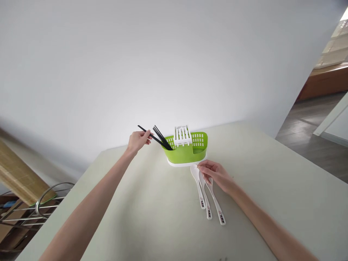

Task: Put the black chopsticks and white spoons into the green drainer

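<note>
My left hand (140, 140) pinches a black chopstick (157, 139) that slants down into the left compartment of a green utensil caddy (182, 155). More black chopsticks (162, 136) lean together in that compartment. Three white spoons (203, 190) with printed handle ends lie on the table in front of the caddy, handles towards me. My right hand (213, 173) is over their bowls, its fingertips closed at the edge of one bowl. Its fingers partly cover the other bowls. A white slatted piece (182, 135) sits atop the middle of the caddy.
The caddy stands on a pale table (157, 217) near a white wall (163, 65) at the back. To the lower left are a metal wire rack (40, 208) and a bamboo-coloured board (21, 172). Grey flooring (323, 127) shows beyond the wall's right edge.
</note>
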`<state>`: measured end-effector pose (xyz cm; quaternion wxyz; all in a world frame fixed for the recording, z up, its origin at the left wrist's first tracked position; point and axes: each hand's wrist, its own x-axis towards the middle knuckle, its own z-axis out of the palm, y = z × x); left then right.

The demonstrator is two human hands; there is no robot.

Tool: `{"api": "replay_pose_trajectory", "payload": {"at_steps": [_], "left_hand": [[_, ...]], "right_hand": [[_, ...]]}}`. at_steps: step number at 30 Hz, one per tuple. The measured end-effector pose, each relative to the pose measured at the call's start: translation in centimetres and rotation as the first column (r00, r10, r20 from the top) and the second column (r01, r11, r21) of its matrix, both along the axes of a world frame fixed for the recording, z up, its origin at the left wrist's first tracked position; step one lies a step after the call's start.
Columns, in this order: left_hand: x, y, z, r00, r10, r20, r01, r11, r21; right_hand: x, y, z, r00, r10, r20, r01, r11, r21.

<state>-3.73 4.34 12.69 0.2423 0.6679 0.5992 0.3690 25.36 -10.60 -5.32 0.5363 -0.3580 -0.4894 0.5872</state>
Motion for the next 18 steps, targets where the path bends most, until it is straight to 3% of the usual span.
{"api": "replay_pose_trajectory", "payload": {"at_steps": [6,18], "left_hand": [[1.8,1.6,-0.1,0.946,-0.02,-0.324,0.003,0.999,-0.052],[2.7,2.5,-2.3,0.871,0.015,-0.491,-0.006,1.0,0.02]], "right_hand": [[0.1,0.3,-0.2,0.999,0.002,-0.042,-0.003,1.0,-0.005],[0.1,0.4,0.0,0.999,-0.004,-0.047,0.002,1.0,-0.022]]}}
